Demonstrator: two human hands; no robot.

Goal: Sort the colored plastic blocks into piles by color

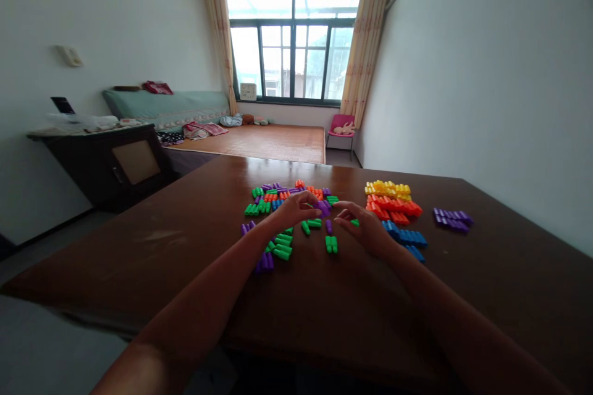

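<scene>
Pieces (283,253) of mixed colours lie left on the tabletop (157,210), seemingly ungrouped. Your left hand (296,208) is at purple ones (325,208), grip impossible to tell; your right hand (364,225) curves loosely, apparently released. Farther right, yellow (388,189), orange (393,205), blue (412,237) and purple rows (453,220) look grouped.

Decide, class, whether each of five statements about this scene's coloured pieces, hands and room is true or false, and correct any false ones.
1. The yellow pieces lie farther from the person than the larger blue group. True.
2. The two hands are clasped together. False: a gap separates the left hand from the right hand.
3. The rightmost purple group lies left of the larger blue group. False: the rightmost purple group lies to its right.
4. A green pair lies side by side. True.
5. The clock is on the chair. False: the clock is at the window.
</scene>
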